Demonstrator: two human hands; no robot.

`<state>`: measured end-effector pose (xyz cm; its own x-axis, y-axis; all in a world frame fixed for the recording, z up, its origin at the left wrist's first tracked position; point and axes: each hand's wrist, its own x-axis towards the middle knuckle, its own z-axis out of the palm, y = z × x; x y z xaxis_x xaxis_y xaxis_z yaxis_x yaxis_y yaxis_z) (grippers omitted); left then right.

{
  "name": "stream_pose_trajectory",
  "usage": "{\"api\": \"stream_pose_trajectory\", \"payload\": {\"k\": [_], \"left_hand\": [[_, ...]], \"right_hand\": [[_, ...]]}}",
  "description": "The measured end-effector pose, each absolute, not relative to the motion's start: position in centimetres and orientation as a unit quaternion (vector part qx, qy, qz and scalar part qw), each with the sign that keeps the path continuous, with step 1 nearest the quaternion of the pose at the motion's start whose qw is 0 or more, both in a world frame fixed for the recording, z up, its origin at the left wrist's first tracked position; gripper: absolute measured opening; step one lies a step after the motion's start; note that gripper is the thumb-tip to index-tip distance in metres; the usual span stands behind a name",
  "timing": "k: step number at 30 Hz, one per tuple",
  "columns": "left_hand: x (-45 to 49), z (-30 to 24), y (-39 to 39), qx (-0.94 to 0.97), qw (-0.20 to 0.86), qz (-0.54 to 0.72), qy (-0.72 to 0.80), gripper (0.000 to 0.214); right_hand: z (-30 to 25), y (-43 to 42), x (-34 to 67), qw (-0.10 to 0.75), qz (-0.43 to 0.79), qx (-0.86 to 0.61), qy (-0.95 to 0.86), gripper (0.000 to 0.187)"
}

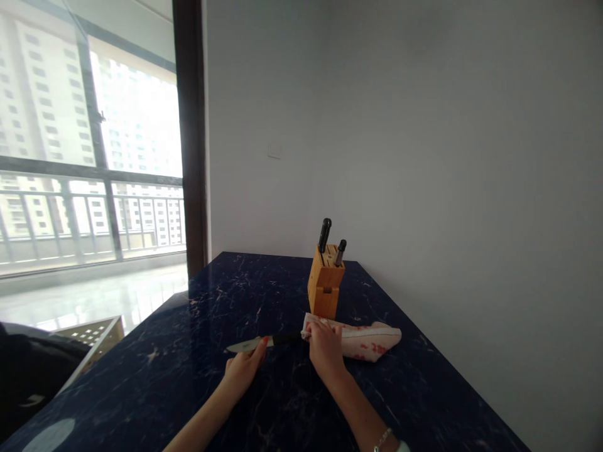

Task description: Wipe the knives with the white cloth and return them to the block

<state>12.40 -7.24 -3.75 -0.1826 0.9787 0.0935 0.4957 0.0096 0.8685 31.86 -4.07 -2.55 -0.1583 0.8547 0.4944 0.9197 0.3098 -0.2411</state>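
A kitchen knife [264, 343] with a steel blade and black handle lies across the middle of my view, its tip pointing left. My left hand [244, 369] is at the heel of the blade, with its fingertips pinching the knife where blade meets handle. My right hand [325, 350] grips the end of a white cloth with a pink pattern [370, 339]. That folded cloth reaches the end of the knife handle, and my fingers partly hide its near end.
A wooden knife block [325, 282] holding two black-handled knives stands behind the cloth on a dark blue marble counter [245, 295]. A white wall borders the counter's right and far edges. A window [94, 125] lies left, above dark fabric [32, 376].
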Motion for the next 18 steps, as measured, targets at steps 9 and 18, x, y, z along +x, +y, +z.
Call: {"api": "stream_pose_trajectory", "payload": {"k": [9, 18], "left_hand": [[12.8, -3.4, -7.8, 0.619, 0.252, 0.334, 0.664, 0.043], [12.6, -3.6, -7.5, 0.611, 0.279, 0.314, 0.671, 0.046]], "right_hand": [[-0.7, -6.5, 28.3, 0.373, 0.017, -0.476, -0.796, 0.013], [-1.0, -6.2, 29.0, 0.357, 0.003, -0.501, -0.789, 0.013]]}}
